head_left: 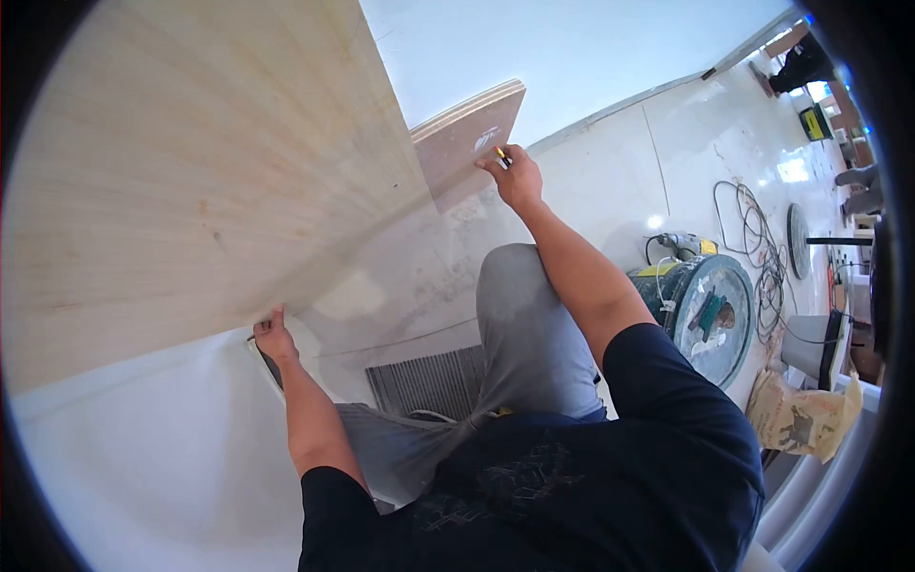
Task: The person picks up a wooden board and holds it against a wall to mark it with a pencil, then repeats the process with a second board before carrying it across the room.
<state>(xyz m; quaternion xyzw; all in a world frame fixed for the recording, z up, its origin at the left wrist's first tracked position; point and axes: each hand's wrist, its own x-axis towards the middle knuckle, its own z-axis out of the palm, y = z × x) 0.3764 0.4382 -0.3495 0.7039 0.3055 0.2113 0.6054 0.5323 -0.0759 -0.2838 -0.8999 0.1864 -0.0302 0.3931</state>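
Observation:
A large pale plywood sheet (pixel 210 181) fills the upper left of the head view. My left hand (pixel 274 338) is closed at its lower edge, fingertips against the wood; part of the grip is hidden. Close by that hand is a dark, light-edged thing (pixel 268 367) I cannot make out. Between the thumb and fingers of my right hand (pixel 516 178) is a short yellow-and-black pencil (pixel 502 156) with a reddish end. This hand is beside the face of some smaller stacked boards (pixel 462 148), which stand at the plywood's right edge and bear a white mark.
A ridged grey mat (pixel 429 379) lies on the floor by my legs. To the right are a large dark-green drum (pixel 710 315), a power tool (pixel 684 245), coiled cable (pixel 760 238) and a brown paper bag (pixel 805 415). Other people (pixel 805 65) are partly visible at far right.

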